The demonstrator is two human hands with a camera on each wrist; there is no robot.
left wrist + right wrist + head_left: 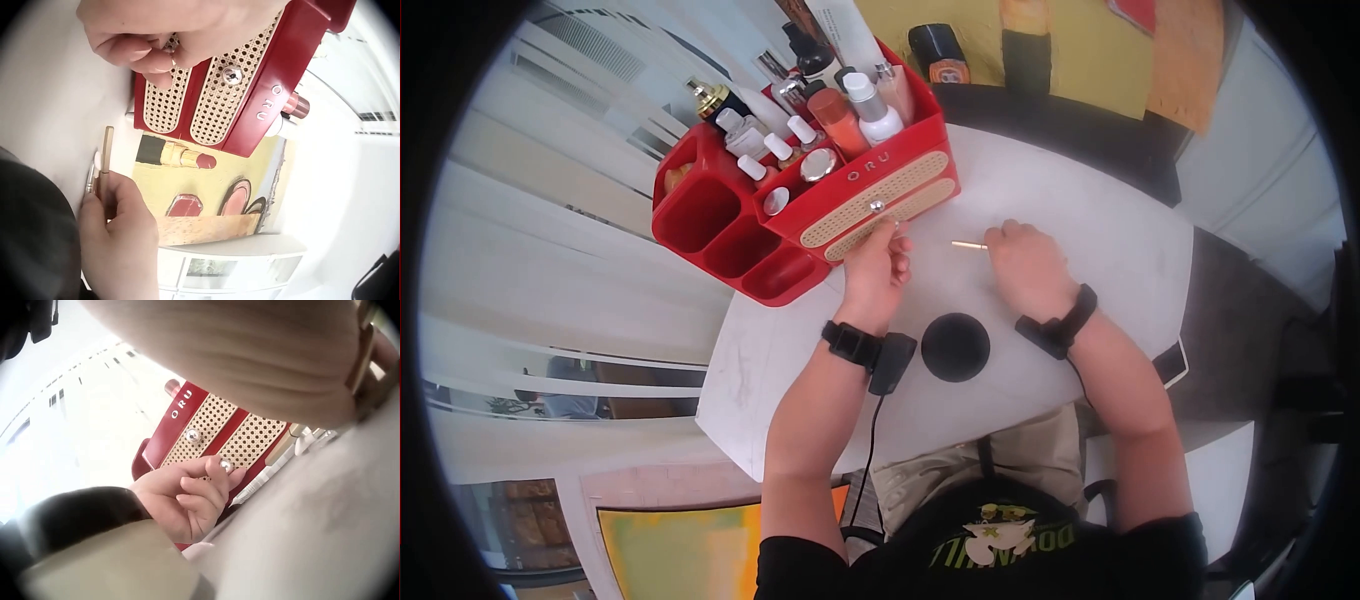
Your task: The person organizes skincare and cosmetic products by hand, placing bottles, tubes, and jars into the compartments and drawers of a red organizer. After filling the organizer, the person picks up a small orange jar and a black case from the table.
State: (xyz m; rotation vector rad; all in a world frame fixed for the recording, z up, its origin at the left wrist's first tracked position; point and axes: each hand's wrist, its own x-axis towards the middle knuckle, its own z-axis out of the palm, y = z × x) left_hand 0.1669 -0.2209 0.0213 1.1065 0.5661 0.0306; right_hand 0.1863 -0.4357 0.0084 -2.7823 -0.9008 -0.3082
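A red cosmetics organizer (855, 190) with two woven-fronted drawers stands at the back left of the white table. My left hand (876, 272) is at the lower drawer, its thumb and index finger pinching the small metal drawer knob (225, 465). The upper drawer's knob (232, 75) is untouched. To the right, my right hand (1030, 268) grips a slim tan stick (107, 150) that points toward the organizer. Beside it, in the left wrist view, a thin piece with a whitish oval tip (97, 161) shows at the same fingers.
Bottles, tubes and jars (840, 115) fill the organizer's top; its left side compartments (700, 215) face up. A round black disc (955, 347) lies near the table's front. By the right edge is a phone-like dark object (1170, 363). A painting with makeup motifs (1090, 60) stands behind.
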